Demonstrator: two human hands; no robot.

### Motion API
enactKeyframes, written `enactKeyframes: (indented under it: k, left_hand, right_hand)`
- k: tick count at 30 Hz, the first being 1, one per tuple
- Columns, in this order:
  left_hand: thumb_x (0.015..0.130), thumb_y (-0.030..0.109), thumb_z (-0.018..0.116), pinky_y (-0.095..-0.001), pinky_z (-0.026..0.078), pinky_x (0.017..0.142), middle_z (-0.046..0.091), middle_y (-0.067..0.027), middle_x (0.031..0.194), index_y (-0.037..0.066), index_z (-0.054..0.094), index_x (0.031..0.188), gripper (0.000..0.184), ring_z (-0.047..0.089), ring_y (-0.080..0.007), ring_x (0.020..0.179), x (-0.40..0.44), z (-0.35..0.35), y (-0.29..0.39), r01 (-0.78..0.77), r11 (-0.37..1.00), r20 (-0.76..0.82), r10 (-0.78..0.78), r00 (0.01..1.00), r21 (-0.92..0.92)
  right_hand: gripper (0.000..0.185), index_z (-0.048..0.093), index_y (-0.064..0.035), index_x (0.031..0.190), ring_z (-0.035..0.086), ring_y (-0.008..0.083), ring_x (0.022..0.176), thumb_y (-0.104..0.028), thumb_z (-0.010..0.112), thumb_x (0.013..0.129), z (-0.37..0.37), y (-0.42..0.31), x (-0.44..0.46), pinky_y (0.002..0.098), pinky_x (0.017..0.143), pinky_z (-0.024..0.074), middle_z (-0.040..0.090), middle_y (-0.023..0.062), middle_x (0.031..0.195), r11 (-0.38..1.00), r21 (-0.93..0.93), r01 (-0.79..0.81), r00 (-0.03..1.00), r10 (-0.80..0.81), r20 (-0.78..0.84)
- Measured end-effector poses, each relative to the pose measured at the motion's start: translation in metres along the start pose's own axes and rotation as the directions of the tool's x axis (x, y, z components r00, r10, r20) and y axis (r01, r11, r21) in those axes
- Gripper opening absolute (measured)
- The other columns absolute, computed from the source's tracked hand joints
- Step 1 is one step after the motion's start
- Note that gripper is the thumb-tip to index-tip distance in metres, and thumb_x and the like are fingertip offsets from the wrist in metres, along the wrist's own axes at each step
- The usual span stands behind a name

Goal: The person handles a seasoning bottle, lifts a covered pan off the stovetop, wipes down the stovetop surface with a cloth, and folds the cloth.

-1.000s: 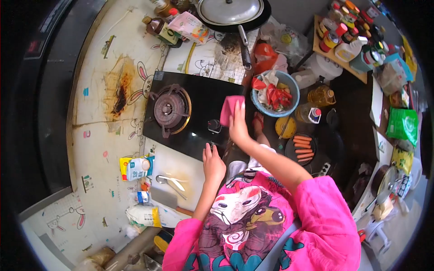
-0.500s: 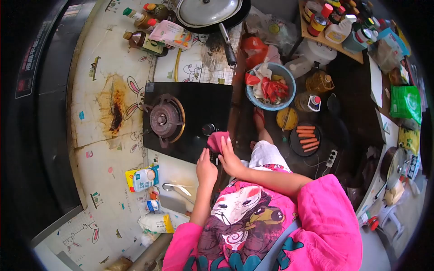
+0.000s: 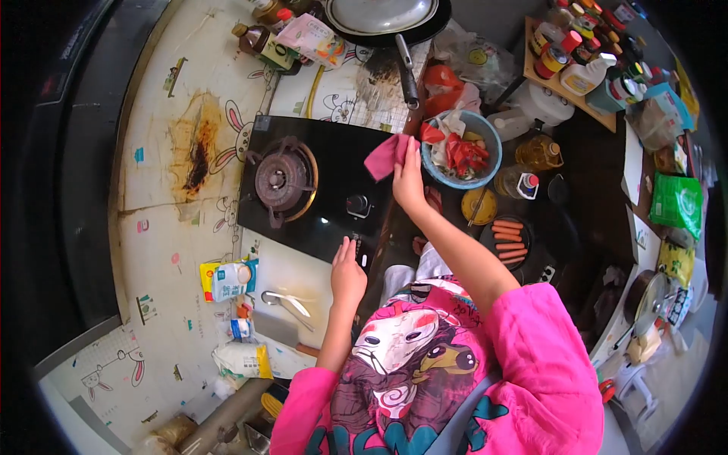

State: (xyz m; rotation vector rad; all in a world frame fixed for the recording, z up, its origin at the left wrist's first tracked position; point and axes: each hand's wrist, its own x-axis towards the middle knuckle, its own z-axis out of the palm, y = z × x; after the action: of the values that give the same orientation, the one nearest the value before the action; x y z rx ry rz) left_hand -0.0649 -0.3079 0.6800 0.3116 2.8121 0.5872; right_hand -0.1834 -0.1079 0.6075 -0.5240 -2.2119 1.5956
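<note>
My right hand holds a dark pink cloth against the far front corner of the black glass gas stove. Its fingers press on the cloth, part of which spreads over the glass. My left hand lies near the stove's near front corner, fingers stretched out and holding nothing. Between the hands is the stove's black control knob. The round burner sits farther left on the glass.
A lidded pan stands beyond the stove. Right of it, a blue basin holds red and white scraps. Sausages lie on a dark plate. A cleaver and a peeler rest at the near left. Bottles crowd a shelf.
My right hand has moved forward along the stove's front edge with the cloth. My left hand has come off the cloth and shifted slightly nearer to me. The whole view has shifted a little.
</note>
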Motion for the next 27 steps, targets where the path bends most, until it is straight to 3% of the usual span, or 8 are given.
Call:
enactKeyframes:
  k: [5,11,13,14,16,18,22,27]
  left_hand:
    - [0.077,-0.006,0.046,-0.0370,0.034,0.104,0.042,-0.0157,0.137,-0.001,0.044,0.129,0.052,0.041,-0.0328,0.124,0.001,-0.002,-0.004,0.014,1.000,0.038,-0.014,0.999,-0.019]
    - [0.076,-0.007,0.045,-0.0378,0.036,0.101,0.045,-0.0170,0.134,0.000,0.044,0.130,0.055,0.046,-0.0337,0.118,0.004,0.000,-0.007,-0.019,1.000,0.019,0.019,1.000,-0.012]
    - [0.076,-0.006,0.044,-0.0382,0.036,0.101,0.047,-0.0174,0.133,0.000,0.045,0.130,0.054,0.047,-0.0345,0.117,0.008,-0.004,-0.004,0.004,1.000,0.047,-0.004,0.999,-0.006]
    - [0.076,-0.005,0.044,-0.0386,0.037,0.100,0.048,-0.0179,0.131,0.000,0.045,0.130,0.054,0.048,-0.0353,0.115,0.010,-0.008,-0.002,0.025,1.000,0.066,-0.024,0.998,-0.004]
    - [0.076,-0.005,0.044,-0.0390,0.037,0.099,0.048,-0.0189,0.130,0.000,0.045,0.130,0.053,0.049,-0.0362,0.114,0.015,-0.011,0.002,0.029,1.000,0.075,-0.029,0.997,-0.006]
    - [0.076,-0.005,0.044,-0.0391,0.037,0.099,0.048,-0.0199,0.130,0.000,0.045,0.130,0.054,0.048,-0.0364,0.114,0.014,-0.016,0.005,0.074,0.997,0.117,-0.070,0.991,-0.025]
    - [0.077,-0.004,0.045,-0.0373,0.035,0.102,0.045,-0.0203,0.133,-0.001,0.045,0.129,0.052,0.046,-0.0351,0.120,0.009,-0.009,-0.008,0.016,0.995,0.090,-0.008,0.996,-0.096]
    - [0.075,-0.006,0.046,-0.0374,0.035,0.103,0.045,-0.0195,0.133,-0.004,0.048,0.125,0.049,0.044,-0.0344,0.122,0.002,-0.009,-0.007,0.032,0.992,0.076,-0.023,0.997,-0.123]
  right_hand:
    - [0.069,0.010,-0.0001,0.142,0.047,0.0440,0.114,-0.006,0.050,0.087,-0.003,-0.007,-0.024,0.0414,0.092,0.0421,0.042,0.0300,0.129,0.998,-0.061,-0.018,0.999,0.020,0.038]
    - [0.054,0.023,0.0057,0.131,0.057,0.0466,0.092,-0.012,0.047,0.087,0.005,-0.015,-0.159,0.0484,0.079,0.0457,0.058,0.0309,0.099,0.961,0.006,-0.275,0.870,0.246,0.426]
    - [0.035,0.057,0.0079,0.101,0.060,0.0449,0.084,-0.024,0.050,0.088,-0.001,-0.022,-0.173,0.0474,0.075,0.0478,0.062,0.0278,0.088,0.947,-0.186,-0.262,0.569,0.308,0.763]
    - [0.034,0.062,0.0079,0.089,0.064,0.0393,0.083,-0.025,0.053,0.087,0.000,-0.028,-0.177,0.0444,0.074,0.0498,0.063,0.0257,0.086,0.903,-0.199,-0.381,0.551,0.394,0.736]
    - [0.030,0.060,0.0047,0.097,0.061,0.0403,0.087,-0.022,0.055,0.084,-0.003,-0.034,-0.160,0.0455,0.076,0.0481,0.062,0.0265,0.093,0.658,-0.089,-0.748,0.401,0.554,0.730]
    - [0.026,0.062,0.0033,0.088,0.064,0.0375,0.075,-0.022,0.058,0.081,0.016,0.001,-0.160,0.0428,0.069,0.0505,0.064,0.0236,0.082,0.927,-0.025,-0.375,0.772,0.327,0.544]
    - [0.026,0.062,0.0029,0.083,0.064,0.0375,0.078,-0.022,0.055,0.083,-0.012,-0.034,-0.094,0.0434,0.070,0.0499,0.064,0.0220,0.077,0.876,-0.078,-0.477,0.719,0.440,0.539]
    - [0.036,0.055,0.0024,0.095,0.063,0.0384,0.082,-0.033,0.054,0.089,-0.004,0.009,-0.010,0.0443,0.072,0.0481,0.063,0.0244,0.086,0.967,-0.011,-0.254,0.956,0.253,0.146]
